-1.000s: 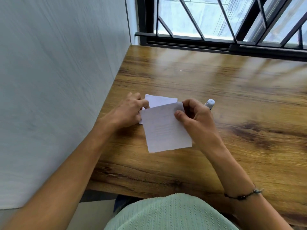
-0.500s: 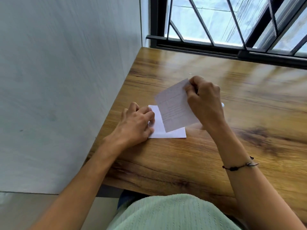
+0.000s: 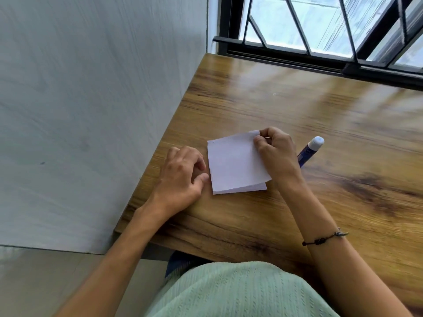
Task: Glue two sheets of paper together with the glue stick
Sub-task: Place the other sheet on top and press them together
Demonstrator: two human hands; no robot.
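A small white sheet of paper lies over a second white sheet, of which only the near edge shows beneath it. My right hand pinches the top sheet at its far right corner, thumb and forefinger closed on the paper. My left hand rests on the table just left of the sheets, fingers loosely curled, its fingertips next to the paper's left edge; whether they touch it I cannot tell. A blue glue stick with a white cap lies on the table behind my right hand, partly hidden by it.
The wooden table meets a grey wall on the left and a black-framed window at the back. Its near edge runs just below my forearms.
My right hand has brought the lifted sheet down flat onto the sheet on the table. My left hand has stayed beside the left edge.
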